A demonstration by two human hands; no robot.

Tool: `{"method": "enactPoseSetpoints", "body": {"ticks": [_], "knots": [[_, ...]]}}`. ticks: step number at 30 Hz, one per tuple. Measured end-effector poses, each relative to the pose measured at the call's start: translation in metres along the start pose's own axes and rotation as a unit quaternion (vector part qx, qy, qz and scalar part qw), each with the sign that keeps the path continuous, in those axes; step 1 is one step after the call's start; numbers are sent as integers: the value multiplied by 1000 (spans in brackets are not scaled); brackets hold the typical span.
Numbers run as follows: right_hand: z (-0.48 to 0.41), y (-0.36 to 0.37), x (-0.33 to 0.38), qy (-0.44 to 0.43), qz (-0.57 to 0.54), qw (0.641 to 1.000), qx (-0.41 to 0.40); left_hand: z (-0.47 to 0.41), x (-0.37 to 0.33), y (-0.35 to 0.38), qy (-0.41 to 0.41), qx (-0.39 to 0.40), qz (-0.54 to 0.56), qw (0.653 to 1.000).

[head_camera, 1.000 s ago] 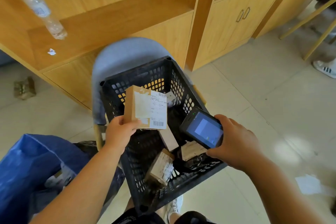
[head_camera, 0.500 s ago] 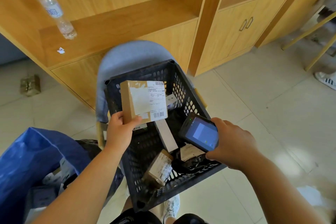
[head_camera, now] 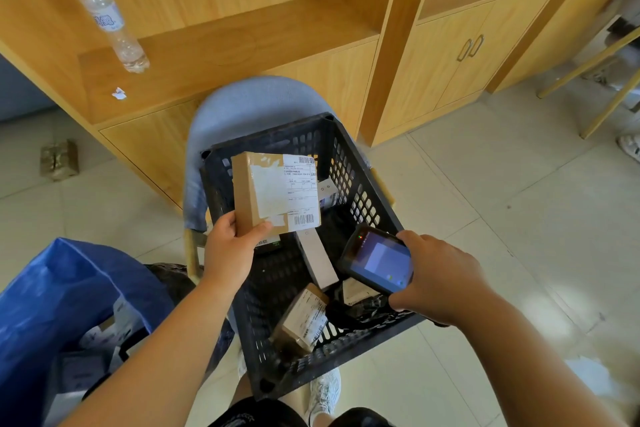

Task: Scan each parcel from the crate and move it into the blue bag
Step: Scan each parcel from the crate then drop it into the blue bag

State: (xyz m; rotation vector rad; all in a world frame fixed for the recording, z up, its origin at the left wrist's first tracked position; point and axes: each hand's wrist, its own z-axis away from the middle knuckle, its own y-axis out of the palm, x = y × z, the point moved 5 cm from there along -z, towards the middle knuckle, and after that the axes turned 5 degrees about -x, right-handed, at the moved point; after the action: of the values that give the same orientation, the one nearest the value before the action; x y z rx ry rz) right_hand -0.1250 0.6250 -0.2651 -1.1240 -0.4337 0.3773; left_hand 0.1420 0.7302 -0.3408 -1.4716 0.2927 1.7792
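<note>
Left hand [head_camera: 230,246] gripped a brown cardboard parcel [head_camera: 273,194] by its lower left corner, thumb on the front face. The parcel was held above the black crate [head_camera: 349,163], white shipping label and barcodes facing the camera. Right hand [head_camera: 436,277] was curled round a handheld scanner [head_camera: 375,258], its screen lit, over the crate's right side, just below and right of the held parcel, not touching it.

The crate sat on a grey-blue chair [head_camera: 249,100], tilted in view, with perforated walls. Inside:
- a long white box [head_camera: 317,258] lay near the middle
- a small brown box with a label [head_camera: 303,317] leaned at the near wall
- a black wrapped item [head_camera: 349,314] lay beside that box
- a pale parcel [head_camera: 353,291] showed partly under the scanner
- a small white packet [head_camera: 327,192] sat at the far side, mostly behind the held parcel

The blue bag [head_camera: 52,295] stood open on the floor at lower left, near the crate. It held several pale parcels [head_camera: 104,333], too blurred to count.

A plastic bottle [head_camera: 107,17] with a green cap stood on the wooden shelf [head_camera: 242,42] behind the chair. A small brown package [head_camera: 59,159] lay on the floor at far left.
</note>
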Motion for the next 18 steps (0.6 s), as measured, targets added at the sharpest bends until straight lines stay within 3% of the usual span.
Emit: {"method": "enactPoseSetpoints", "body": {"ticks": [11,18], "knots": [[0,-1,5,-6,-17,1000,-24,9,0,-17,-13,-19,13,1000],[-15,4,59,-94,-47,994,-36,40,10,-88,-9,-121,39,992]]}}
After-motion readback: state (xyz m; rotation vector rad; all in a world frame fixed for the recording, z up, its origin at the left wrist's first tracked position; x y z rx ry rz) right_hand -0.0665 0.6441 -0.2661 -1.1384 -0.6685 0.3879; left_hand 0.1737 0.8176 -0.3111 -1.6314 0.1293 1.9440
